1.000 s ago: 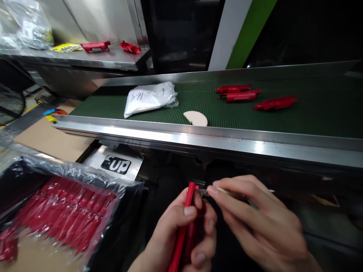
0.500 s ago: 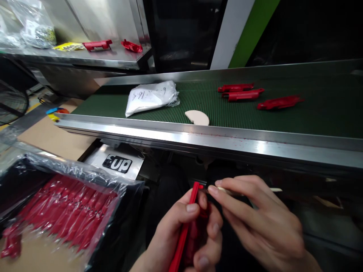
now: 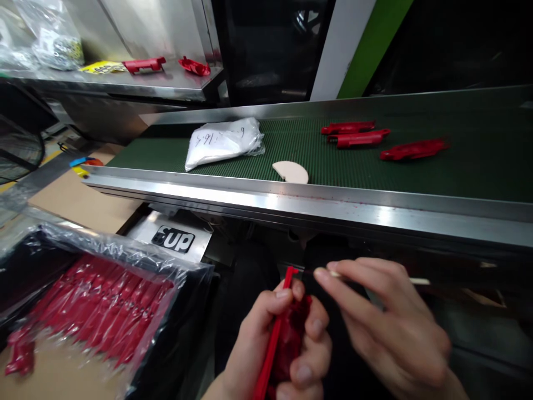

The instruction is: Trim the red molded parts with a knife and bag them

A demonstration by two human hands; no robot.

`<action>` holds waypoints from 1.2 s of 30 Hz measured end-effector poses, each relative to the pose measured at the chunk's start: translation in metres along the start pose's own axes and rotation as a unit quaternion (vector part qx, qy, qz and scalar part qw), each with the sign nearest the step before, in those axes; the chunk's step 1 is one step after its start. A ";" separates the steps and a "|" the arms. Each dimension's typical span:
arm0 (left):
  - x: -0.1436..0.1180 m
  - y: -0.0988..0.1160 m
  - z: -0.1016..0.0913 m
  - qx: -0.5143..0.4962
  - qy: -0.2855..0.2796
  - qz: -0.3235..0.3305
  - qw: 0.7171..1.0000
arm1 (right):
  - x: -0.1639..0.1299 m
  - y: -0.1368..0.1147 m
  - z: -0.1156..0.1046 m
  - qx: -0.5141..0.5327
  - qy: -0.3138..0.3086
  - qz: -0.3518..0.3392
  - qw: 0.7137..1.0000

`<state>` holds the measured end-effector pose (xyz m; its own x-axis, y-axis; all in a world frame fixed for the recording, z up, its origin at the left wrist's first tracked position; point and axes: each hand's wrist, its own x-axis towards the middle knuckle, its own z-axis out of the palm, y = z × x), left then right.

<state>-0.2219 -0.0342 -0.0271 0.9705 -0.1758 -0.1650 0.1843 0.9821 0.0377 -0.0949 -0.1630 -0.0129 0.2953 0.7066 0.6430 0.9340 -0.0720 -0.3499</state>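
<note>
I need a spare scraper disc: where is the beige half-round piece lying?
In the head view the beige half-round piece lies on the green conveyor belt near its front edge, between the white plastic bag and the red plastic parts.

A green conveyor belt [image 3: 458, 166] fronts a steel shelf [image 3: 166, 83].

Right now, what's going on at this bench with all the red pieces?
A person holds a red plastic part upright in the left hand, while the right hand pinches a thin pale-handled tool close to its top end. Three more red parts lie on the green conveyor belt beyond, beside a white plastic bag. A plastic-lined bin at left holds many red parts.
</note>
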 end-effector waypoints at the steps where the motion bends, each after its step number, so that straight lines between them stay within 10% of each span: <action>1: 0.000 -0.002 -0.003 -0.022 0.024 0.021 0.999 | 0.001 0.001 -0.002 -0.010 0.023 0.022 0.999; 5: -0.003 -0.009 -0.010 -0.069 0.049 0.054 0.995 | 0.005 0.008 -0.009 -0.047 0.082 0.086 0.992; 16: -0.004 -0.001 -0.006 0.014 -0.013 -0.042 0.999 | -0.006 0.000 0.005 0.046 -0.068 -0.018 0.996; 21: 0.008 0.009 0.004 0.163 0.084 0.027 0.983 | 0.001 0.002 0.003 0.013 0.066 0.047 0.997; 23: 0.026 0.036 0.022 0.391 0.142 0.101 0.904 | 0.011 0.015 -0.009 -0.025 0.124 0.071 0.989; 24: 0.039 0.054 0.035 0.535 0.163 0.158 0.814 | 0.019 0.024 -0.019 -0.057 0.132 0.072 0.987; 27: 0.093 0.118 0.074 0.817 0.148 0.404 0.385 | 0.049 0.066 -0.057 -0.167 0.109 0.080 0.977; 28: 0.113 0.138 0.083 0.867 0.135 0.392 0.275 | 0.061 0.083 -0.069 -0.208 0.082 0.103 0.969; 31: 0.169 0.184 0.089 0.923 0.088 0.299 0.225 | 0.091 0.138 -0.089 -0.319 -0.077 0.177 0.928; 36: 0.209 0.218 0.071 0.957 0.055 0.176 0.226 | 0.118 0.207 -0.071 -0.347 -0.214 0.173 0.897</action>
<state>0.0324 0.1381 0.0161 0.9871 -0.0027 0.1600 -0.0685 -0.9109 0.4069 0.1475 -0.1448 0.0394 0.6254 0.7528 0.2051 0.7459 -0.6540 0.1260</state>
